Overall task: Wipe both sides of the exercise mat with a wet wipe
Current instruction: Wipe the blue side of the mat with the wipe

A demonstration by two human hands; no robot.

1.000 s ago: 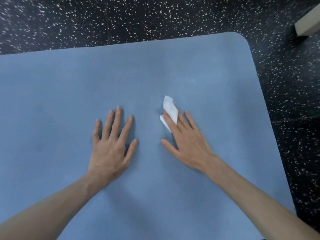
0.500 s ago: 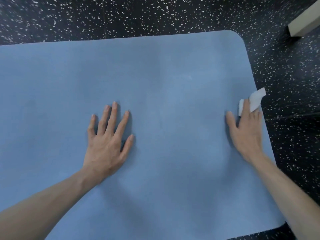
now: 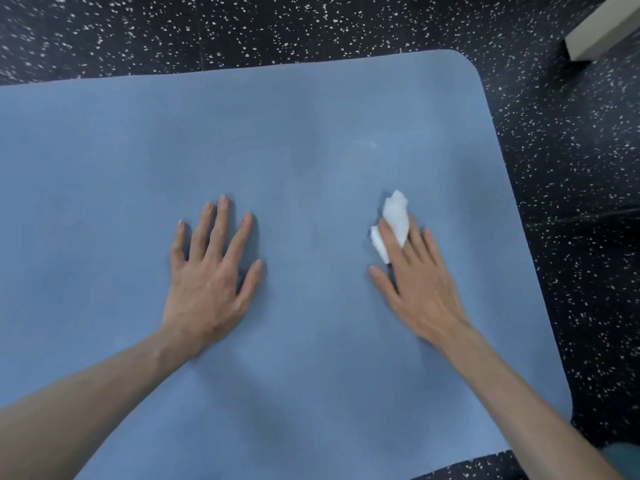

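Head view: exercise mat [image 3: 277,140] lies flat on speckled floor [image 3: 571,202]. Left hand [image 3: 211,271], fingers spread, braces it; right hand [image 3: 415,282], fingers straight and together, presses wet wipe [image 3: 393,220]. Step: wiping side 1. Next likely needs unwiped areas covered, then flipping.

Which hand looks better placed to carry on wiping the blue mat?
The right hand, probably: its straight fingers already press the white wet wipe onto the mat. The left hand lies flat and bare on the mat, seemingly steadying it.
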